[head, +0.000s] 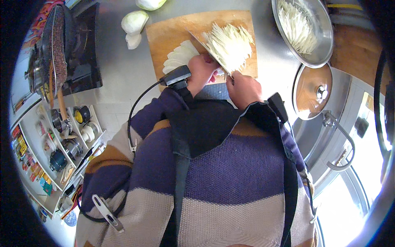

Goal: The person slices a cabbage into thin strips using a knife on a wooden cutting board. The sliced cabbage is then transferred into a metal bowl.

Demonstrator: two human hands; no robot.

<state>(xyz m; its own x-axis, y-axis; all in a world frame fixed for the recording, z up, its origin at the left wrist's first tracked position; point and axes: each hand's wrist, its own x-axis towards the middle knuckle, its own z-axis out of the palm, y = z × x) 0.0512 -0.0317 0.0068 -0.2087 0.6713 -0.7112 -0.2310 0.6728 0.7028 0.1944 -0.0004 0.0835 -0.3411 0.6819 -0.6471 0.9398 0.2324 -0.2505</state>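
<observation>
My right hand [245,90] grips the handle of a broad-bladed kitchen knife [202,43], whose blade slants across the wooden cutting board [163,27]. My left hand [202,72] is curled close against the blade's left side and presses on pale vegetable slices [182,55]. These fan out, overlapping, to the left of that hand. Right of the blade lies a heap of thin pale shreds [230,46]. What is under my left palm is hidden.
Peeled vegetable pieces [134,23] lie left of the board on the metal counter [114,68]. At the right stand a steel bowl [322,51] of shreds and a glass lid [311,102], near a sink faucet [342,123]. A mesh strainer [57,46] is by the black stove [88,68].
</observation>
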